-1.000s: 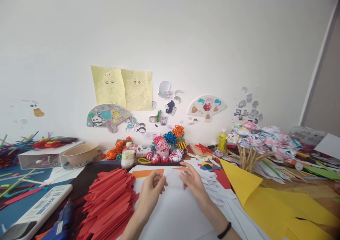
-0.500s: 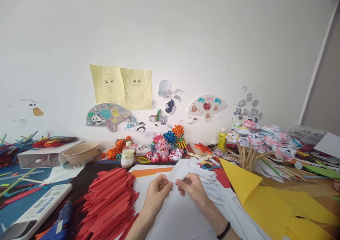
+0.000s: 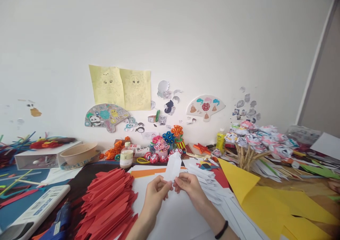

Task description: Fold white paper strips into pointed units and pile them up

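A folded strip of white paper with a pointed top stands upright between my hands. My left hand pinches its lower left corner between thumb and fingers. At the lower right corner, my right hand grips it the same way; a black band circles that wrist. Under both hands lie large white sheets. A heap of folded red paper strips spreads left of my left hand. Folded white paper pieces are stacked just beyond my right hand.
Yellow sheets cover the right side, with a bunch of paper flowers on sticks behind them. On the left are a blue glue gun, a long white box and a beige bowl. A small bottle stands near the wall.
The white paper has been turned, so it now shows as a narrower upright strip with a pointed top. Both hands keep their pinch nearly in place.
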Motion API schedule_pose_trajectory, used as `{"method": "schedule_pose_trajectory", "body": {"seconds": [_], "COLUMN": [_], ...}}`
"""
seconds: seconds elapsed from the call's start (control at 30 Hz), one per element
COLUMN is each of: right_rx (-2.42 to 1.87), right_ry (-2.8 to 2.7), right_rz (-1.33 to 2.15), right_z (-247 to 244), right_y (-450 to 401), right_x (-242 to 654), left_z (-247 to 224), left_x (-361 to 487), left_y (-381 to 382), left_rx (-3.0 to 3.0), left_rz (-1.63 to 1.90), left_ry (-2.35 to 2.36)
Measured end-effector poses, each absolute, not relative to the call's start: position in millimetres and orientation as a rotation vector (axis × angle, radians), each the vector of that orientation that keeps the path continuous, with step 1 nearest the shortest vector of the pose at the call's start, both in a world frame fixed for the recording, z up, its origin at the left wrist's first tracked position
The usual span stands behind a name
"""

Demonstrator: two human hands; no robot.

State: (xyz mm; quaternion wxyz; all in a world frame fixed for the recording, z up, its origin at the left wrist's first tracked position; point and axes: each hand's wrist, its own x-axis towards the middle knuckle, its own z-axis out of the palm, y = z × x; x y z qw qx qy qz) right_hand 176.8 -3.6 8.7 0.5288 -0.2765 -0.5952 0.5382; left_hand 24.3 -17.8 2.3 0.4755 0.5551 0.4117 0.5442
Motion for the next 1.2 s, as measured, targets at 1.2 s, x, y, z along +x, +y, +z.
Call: {"method": "schedule_pose_trajectory", "body": {"seconds": [1.2], "right_rx": [-0.697], "right_ry": [-1.495], "right_rz": [1.213], "right_z": [8], "right_y": [-3], "right_x": [175], "left_z": [19], "left_x": [14], "left_y": [-30], "left_rx": [1.923], "left_rz": [1.557], "left_ry": [1.355]}}
